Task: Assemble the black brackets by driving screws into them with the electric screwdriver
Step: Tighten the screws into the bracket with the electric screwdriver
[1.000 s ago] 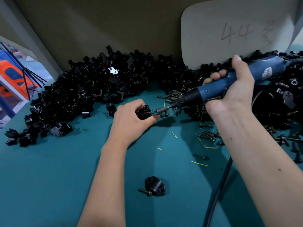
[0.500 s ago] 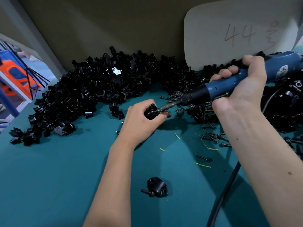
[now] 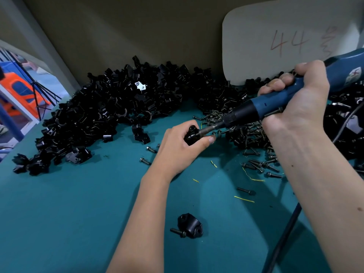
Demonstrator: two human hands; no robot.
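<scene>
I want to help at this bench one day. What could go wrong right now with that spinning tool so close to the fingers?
The electric screwdriver tip sits at the small black bracket pinched in the left hand. If the bit slips off, it could jab the thumb right beside it. The bracket might also twist out of that small grip. The right hand also holds a spare screw against the tool; it could drop.

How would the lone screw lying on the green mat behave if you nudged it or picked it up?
The screw would probably roll in a curve, since its shaft is round and its head wider. It looks stiff and small, so likely light and easily pinched. On the mat it probably would not slide far.
</scene>
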